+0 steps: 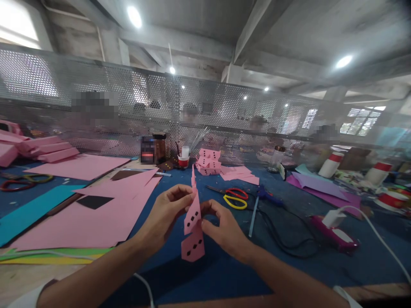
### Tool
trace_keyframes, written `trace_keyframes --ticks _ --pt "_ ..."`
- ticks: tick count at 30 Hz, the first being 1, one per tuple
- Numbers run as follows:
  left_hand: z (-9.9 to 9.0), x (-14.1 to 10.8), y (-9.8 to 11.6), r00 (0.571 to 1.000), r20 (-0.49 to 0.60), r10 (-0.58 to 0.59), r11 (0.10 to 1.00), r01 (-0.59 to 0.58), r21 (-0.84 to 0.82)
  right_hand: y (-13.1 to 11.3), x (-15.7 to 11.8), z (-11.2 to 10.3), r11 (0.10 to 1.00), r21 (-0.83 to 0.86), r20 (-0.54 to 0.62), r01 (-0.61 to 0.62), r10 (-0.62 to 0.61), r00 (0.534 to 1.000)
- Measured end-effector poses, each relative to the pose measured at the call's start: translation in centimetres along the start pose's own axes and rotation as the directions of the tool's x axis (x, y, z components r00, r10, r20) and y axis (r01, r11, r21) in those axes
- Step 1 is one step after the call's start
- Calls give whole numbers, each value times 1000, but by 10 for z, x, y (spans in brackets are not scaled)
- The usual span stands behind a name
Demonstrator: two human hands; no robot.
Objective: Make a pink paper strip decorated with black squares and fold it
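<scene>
Between my two hands is a pink paper cutout (194, 231) with rows of small black diamonds, held up edge-on over the blue table mat. My left hand (170, 207) pinches its upper part between thumb and fingers. On the other side, my right hand (223, 226) grips the cutout's right edge with fingers curled. The lower flap hangs free below both hands. Behind it stands a folded pink paper piece (208, 161) with the same black diamonds. Scissors (236, 198) with red and yellow handles lie just beyond my right hand.
A blue glue gun (269, 196) with a clear glue stick lies to the right, near a magenta power strip (337, 235). Pink paper sheets (112, 218) and a teal sheet (38, 209) spread over the left. A perforated metal screen (218, 102) stands behind, with people beyond it.
</scene>
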State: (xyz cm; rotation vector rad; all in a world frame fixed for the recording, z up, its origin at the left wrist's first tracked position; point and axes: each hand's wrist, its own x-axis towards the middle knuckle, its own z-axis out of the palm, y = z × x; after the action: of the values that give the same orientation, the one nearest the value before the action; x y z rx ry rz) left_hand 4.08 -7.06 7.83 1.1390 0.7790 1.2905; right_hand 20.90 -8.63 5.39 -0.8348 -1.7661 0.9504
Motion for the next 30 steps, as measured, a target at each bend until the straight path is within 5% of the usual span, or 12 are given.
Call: trace_keyframes --ticks 11,30 --pt "-10 3 -1 996 -28 79 997 -78 19 8 2 -6 981 136 95 -140 128 987" --pt "-2 -3 6 991 -58 117 990 -111 90 5 0 -2 985 -170 -148 -6 -19 989"
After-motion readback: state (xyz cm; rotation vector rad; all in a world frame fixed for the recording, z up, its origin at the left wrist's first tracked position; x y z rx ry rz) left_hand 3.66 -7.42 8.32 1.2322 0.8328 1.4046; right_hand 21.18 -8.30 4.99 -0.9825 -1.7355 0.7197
